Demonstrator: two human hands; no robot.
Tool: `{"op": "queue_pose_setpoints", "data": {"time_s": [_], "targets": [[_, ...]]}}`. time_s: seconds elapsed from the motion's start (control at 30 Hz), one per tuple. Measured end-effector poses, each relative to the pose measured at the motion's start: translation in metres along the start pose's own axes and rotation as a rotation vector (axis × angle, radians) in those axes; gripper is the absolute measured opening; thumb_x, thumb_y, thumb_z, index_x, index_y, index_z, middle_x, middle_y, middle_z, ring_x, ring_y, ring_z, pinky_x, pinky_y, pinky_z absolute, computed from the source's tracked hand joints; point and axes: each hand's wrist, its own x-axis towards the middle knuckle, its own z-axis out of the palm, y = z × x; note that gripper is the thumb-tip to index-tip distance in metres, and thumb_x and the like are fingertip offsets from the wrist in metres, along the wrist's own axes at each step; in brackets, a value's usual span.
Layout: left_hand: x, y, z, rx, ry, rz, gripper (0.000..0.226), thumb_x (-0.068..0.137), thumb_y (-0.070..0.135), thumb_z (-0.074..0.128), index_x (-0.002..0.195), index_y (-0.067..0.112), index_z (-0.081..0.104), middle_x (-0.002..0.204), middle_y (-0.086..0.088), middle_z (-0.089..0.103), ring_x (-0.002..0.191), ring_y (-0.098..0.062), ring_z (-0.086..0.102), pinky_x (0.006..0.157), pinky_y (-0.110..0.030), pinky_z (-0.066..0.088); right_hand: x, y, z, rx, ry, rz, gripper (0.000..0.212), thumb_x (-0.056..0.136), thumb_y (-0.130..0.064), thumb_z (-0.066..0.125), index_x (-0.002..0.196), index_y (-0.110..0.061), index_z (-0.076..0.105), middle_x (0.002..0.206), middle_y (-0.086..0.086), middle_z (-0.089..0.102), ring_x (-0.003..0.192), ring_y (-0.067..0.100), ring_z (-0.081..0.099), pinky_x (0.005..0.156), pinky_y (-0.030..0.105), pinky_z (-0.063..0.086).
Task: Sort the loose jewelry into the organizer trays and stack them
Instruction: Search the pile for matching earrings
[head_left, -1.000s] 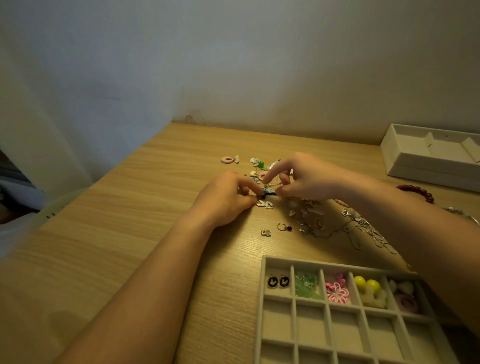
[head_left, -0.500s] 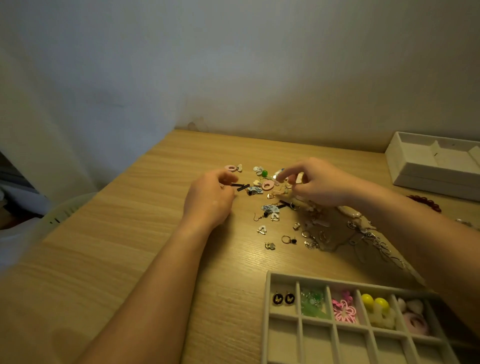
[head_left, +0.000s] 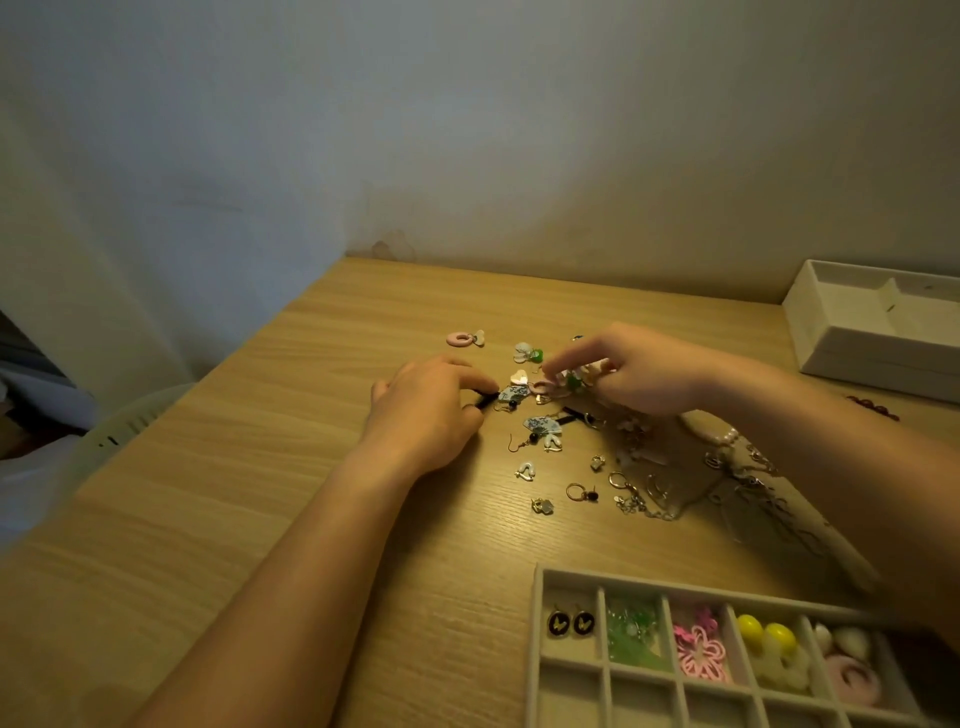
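Loose jewelry (head_left: 582, 457) lies scattered on the wooden table (head_left: 270, 467): small earrings, hoops, fan-shaped pieces and chains. My left hand (head_left: 426, 410) pinches the black tassel of a blue fan earring (head_left: 511, 393) at the pile's left side. My right hand (head_left: 639, 371) pinches a small green and pale piece (head_left: 574, 382) over the pile's far side. A grey compartment tray (head_left: 540, 649) sits at the near right; its far row holds black oval earrings, green, pink, yellow and white pieces.
A second white organizer tray (head_left: 872, 338) stands at the far right near the wall. A pink ring earring (head_left: 460, 339) lies apart at the pile's far left. Dark red beads (head_left: 878, 408) lie by my right forearm. The table's left edge runs diagonally.
My hands have drawn apart: the left went left with the fan earring's tassel, the right rose toward the pile's far side. The view tilted slightly up.
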Motion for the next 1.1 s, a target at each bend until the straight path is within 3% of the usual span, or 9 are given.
{"op": "queue_pose_setpoints", "data": {"time_s": [0.1,0.23,0.33,0.43,0.6,0.7,0.8,0.97,1.1], "targets": [[-0.005,-0.004,-0.002,-0.029,0.011,0.030,0.032,0.092,0.029,0.062,0.118,0.047,0.068,0.141,0.016,0.051,0.134,-0.015,0.043,0.108,-0.044,0.035,-0.007,0.005,-0.005,0.053,0.014,-0.003,0.064,0.085,0.015,0.041,0.124,-0.027,0.070,0.129,-0.011,0.067,0.120,0.003,0.059,0.106,0.027,0.046],[-0.012,-0.008,0.000,-0.104,0.010,0.092,0.023,0.088,0.028,0.069,0.101,0.046,0.074,0.129,0.017,0.058,0.125,-0.013,0.050,0.107,-0.046,0.041,-0.017,0.009,-0.011,0.127,0.025,0.014,0.056,0.090,0.014,0.043,0.121,-0.024,0.070,0.114,-0.013,0.072,0.104,-0.001,0.066,0.086,0.016,0.054],[-0.011,-0.008,0.000,-0.192,-0.007,0.127,0.019,0.086,0.023,0.072,0.084,0.042,0.076,0.119,0.016,0.061,0.114,-0.010,0.055,0.102,-0.040,0.045,-0.022,0.012,-0.013,0.204,0.111,0.035,0.052,0.092,0.014,0.044,0.116,-0.022,0.071,0.105,-0.009,0.073,0.095,0.005,0.070,0.081,0.021,0.058],[-0.004,0.000,-0.002,-0.244,0.035,0.107,0.016,0.091,0.025,0.068,0.099,0.038,0.074,0.128,0.011,0.061,0.118,-0.012,0.057,0.101,-0.037,0.049,-0.021,0.014,-0.014,0.195,0.264,0.038,0.050,0.094,0.011,0.046,0.119,-0.027,0.067,0.115,-0.007,0.069,0.099,0.004,0.064,0.082,0.021,0.056],[0.010,0.024,0.007,-0.083,-0.028,0.277,0.046,0.101,0.031,0.050,0.147,0.036,0.046,0.155,0.013,0.041,0.143,-0.010,0.036,0.115,-0.038,0.035,-0.020,0.018,-0.010,-0.006,0.047,0.076,0.068,0.093,0.007,0.049,0.147,-0.034,0.048,0.152,-0.009,0.047,0.137,0.012,0.044,0.105,0.026,0.036],[0.014,0.028,0.012,-0.023,-0.098,0.314,0.047,0.098,0.020,0.047,0.143,0.030,0.052,0.155,0.010,0.043,0.143,-0.014,0.038,0.117,-0.039,0.034,-0.027,0.024,-0.011,-0.016,-0.012,0.079,0.062,0.095,0.005,0.049,0.144,-0.031,0.053,0.150,-0.008,0.051,0.134,0.009,0.047,0.109,0.026,0.036],[0.016,0.021,0.013,-0.100,-0.062,0.257,0.046,0.091,0.009,0.050,0.132,0.026,0.063,0.140,0.006,0.059,0.129,-0.018,0.052,0.106,-0.042,0.045,-0.036,0.032,-0.015,0.073,0.022,0.087,0.058,0.095,0.008,0.046,0.139,-0.026,0.058,0.141,-0.008,0.058,0.123,0.006,0.055,0.093,0.016,0.044],[0.024,0.008,0.012,-0.043,-0.005,0.211,0.032,0.097,0.018,0.054,0.123,0.028,0.070,0.133,0.010,0.063,0.123,-0.017,0.056,0.100,-0.041,0.049,-0.028,0.022,-0.010,0.099,0.206,0.004,0.033,0.099,-0.009,0.058,0.122,-0.030,0.068,0.116,-0.014,0.066,0.098,-0.003,0.061,0.071,0.010,0.048],[0.023,0.005,0.011,-0.053,0.033,0.166,0.033,0.096,0.016,0.054,0.123,0.028,0.070,0.132,0.006,0.064,0.124,-0.019,0.055,0.102,-0.041,0.047,-0.004,-0.003,0.005,0.021,0.210,-0.077,0.023,0.096,-0.015,0.064,0.112,-0.030,0.073,0.103,-0.015,0.069,0.090,-0.001,0.061,0.071,0.016,0.045]]}}
